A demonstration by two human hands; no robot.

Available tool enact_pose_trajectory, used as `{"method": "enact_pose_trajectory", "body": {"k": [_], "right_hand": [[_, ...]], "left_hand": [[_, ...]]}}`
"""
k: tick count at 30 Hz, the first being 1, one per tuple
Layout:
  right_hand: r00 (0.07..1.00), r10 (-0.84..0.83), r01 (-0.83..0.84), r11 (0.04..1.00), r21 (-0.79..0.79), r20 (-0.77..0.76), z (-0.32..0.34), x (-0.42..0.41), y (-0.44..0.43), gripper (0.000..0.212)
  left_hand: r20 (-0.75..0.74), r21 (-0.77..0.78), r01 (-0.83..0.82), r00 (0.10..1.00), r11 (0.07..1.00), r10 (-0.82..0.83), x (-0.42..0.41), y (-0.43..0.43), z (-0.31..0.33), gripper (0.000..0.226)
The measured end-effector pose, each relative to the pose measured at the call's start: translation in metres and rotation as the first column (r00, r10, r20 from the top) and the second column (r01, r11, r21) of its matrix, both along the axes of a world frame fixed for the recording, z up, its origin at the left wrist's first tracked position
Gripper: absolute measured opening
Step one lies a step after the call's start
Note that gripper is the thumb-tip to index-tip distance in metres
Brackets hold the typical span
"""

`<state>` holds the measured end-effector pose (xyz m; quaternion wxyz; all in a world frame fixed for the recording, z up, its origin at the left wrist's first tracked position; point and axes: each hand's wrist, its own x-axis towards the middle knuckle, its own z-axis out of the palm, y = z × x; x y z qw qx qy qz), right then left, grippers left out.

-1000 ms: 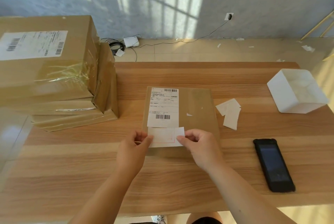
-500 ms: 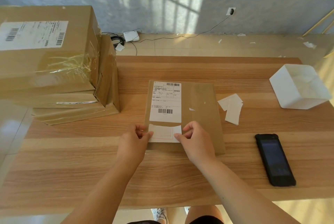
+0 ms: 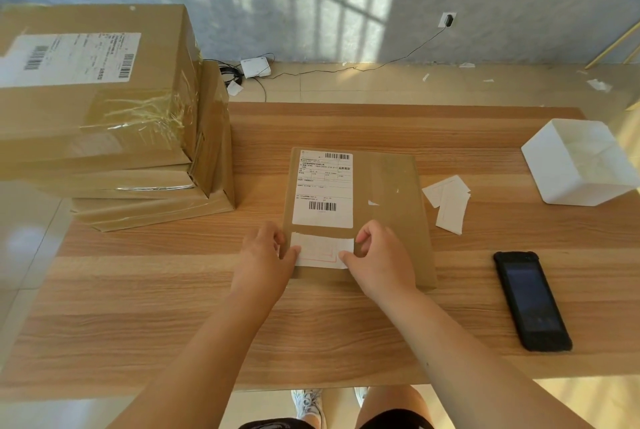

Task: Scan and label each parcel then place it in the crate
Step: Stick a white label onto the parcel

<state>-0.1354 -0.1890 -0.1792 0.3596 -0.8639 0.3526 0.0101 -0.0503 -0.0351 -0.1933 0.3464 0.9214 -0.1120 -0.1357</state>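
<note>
A flat brown parcel (image 3: 388, 200) lies in the middle of the wooden table (image 3: 346, 324), with a white shipping label (image 3: 323, 186) on its left half. Just below that label lies a small white label (image 3: 320, 250) with a red frame, on the parcel's near edge. My left hand (image 3: 263, 262) pinches the small label's left end and my right hand (image 3: 377, 257) pinches its right end. A black handheld scanner (image 3: 531, 300) lies face up at the right of the table. A white crate (image 3: 578, 161) stands at the far right.
A stack of brown taped parcels (image 3: 104, 109) fills the table's left end. Loose white label sheets (image 3: 448, 201) lie right of the flat parcel. On the floor behind are a white device with cables (image 3: 255, 67) and paper scraps.
The small label has gone from lifted off the near edge down onto the parcel, right under the shipping label. Both hands moved forward with it.
</note>
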Motion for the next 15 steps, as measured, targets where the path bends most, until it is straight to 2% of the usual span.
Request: {"method": "enact_pose_trajectory", "body": {"k": [2,3,5,8,12,15], "right_hand": [[0.999,0.035,-0.033,0.998,-0.047,0.025,-0.001,-0.001,-0.002,0.015],[0.998,0.063,-0.06,0.995,-0.079,0.031,-0.001,-0.002,-0.003,0.015],[0.988,0.154,-0.15,0.98,-0.132,0.022,-0.005,-0.004,-0.004,0.029],[0.957,0.288,-0.287,0.932,-0.219,-0.029,-0.012,-0.006,-0.002,0.043],[0.952,0.297,-0.302,0.89,-0.341,-0.069,-0.015,-0.011,-0.005,0.043],[0.961,0.274,-0.268,0.88,-0.392,-0.042,-0.015,-0.019,-0.014,0.038]], "left_hand": [[0.035,0.013,0.063,0.997,0.998,-0.064,-0.001,0.001,-0.002,0.012],[0.045,0.018,0.091,0.995,0.996,-0.091,-0.002,0.002,-0.003,0.02],[0.076,0.015,0.15,0.986,0.989,-0.151,-0.004,0.005,-0.007,0.034],[0.1,-0.014,0.198,0.975,0.98,-0.196,-0.003,0.012,-0.014,0.042],[0.041,-0.053,0.21,0.977,0.976,-0.208,0.0,0.017,-0.014,0.043],[0.027,-0.069,0.218,0.976,0.974,-0.217,0.003,0.019,-0.014,0.042]]}}
